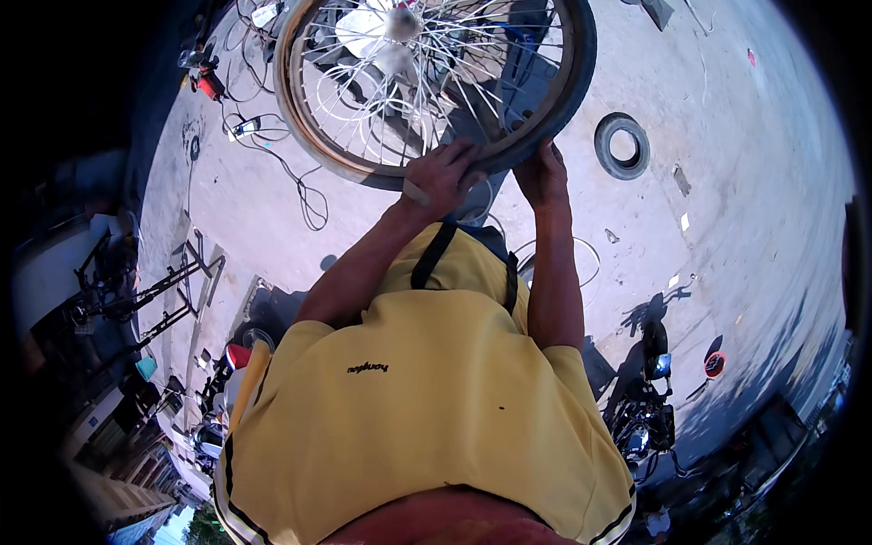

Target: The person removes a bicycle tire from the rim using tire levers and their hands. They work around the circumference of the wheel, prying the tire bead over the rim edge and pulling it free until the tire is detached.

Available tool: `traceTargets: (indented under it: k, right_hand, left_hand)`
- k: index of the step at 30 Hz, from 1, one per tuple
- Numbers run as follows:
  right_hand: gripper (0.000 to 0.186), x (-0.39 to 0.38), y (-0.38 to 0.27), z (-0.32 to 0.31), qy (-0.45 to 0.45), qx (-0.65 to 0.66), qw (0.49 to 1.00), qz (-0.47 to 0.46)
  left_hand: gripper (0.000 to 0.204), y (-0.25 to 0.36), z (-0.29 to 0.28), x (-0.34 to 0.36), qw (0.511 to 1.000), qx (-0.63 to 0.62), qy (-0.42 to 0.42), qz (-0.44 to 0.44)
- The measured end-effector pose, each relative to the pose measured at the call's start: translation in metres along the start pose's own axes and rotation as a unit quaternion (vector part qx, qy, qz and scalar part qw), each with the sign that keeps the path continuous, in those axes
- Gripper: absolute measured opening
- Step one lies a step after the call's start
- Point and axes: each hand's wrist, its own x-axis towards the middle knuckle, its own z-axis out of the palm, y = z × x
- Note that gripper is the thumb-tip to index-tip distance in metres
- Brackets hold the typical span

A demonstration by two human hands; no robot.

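Spoked wheel: a large wheel with thin silver metal spokes (402, 25) is raised in front of the person, above the ground, its far edge cut off by the top of the view.
Left hand: the person's left hand (440, 179) grips the near edge, fingers curled over it, a pale strip near the wrist.
Right hand: the right hand (542, 176) holds the outer edge just to the right, thumb side up; some fingers are hidden, so their full grip cannot be told.
Tyre and rim: a black rubber tyre (585, 64) lies around the brownish metal rim (565, 65) along the right side; whether it is seated all round cannot be told.
Progress: handling looks under way, with both hands occupied; nothing shows the wheel finished or set down, and what remains cannot be judged further.
Ground: pale grey, stained concrete (745, 163) in sunlight, with a loose black tyre (603, 147) lying flat to the right and dark, tangled cables (313, 207) to the left.
Yard: a dark metal frame (186, 272) stands left; a black motorbike (643, 422) is parked lower right, near a small orange-red round container (715, 364).
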Motion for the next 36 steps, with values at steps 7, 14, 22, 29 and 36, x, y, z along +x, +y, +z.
traceTargets:
  k: [7, 14, 22, 29, 36]
  right_hand:
    - [0.039, 0.002, 0.013, 0.017, 0.121, -0.016, 0.992, -0.042]
    - [0.044, 0.001, 0.01, 0.02, 0.118, -0.019, 0.992, -0.027]
    - [0.043, -0.004, 0.006, 0.011, 0.105, -0.021, 0.994, -0.012]
    - [0.053, 0.034, -0.031, 0.026, 0.169, -0.197, 0.96, -0.102]
    - [0.055, 0.033, -0.008, 0.025, 0.274, -0.286, 0.904, -0.16]
  left_hand:
    - [0.051, -0.005, -0.001, -0.003, 1.0, 0.006, 0.0, 0.011]
    - [0.074, -0.021, -0.022, -0.035, 0.998, 0.041, 0.046, -0.005]
    - [0.054, -0.043, -0.015, -0.046, 0.993, 0.108, 0.01, 0.039]
    - [0.051, -0.08, -0.029, -0.06, 0.989, 0.099, 0.0, 0.109]
    - [0.05, -0.094, -0.047, -0.059, 0.99, 0.041, -0.065, 0.115]
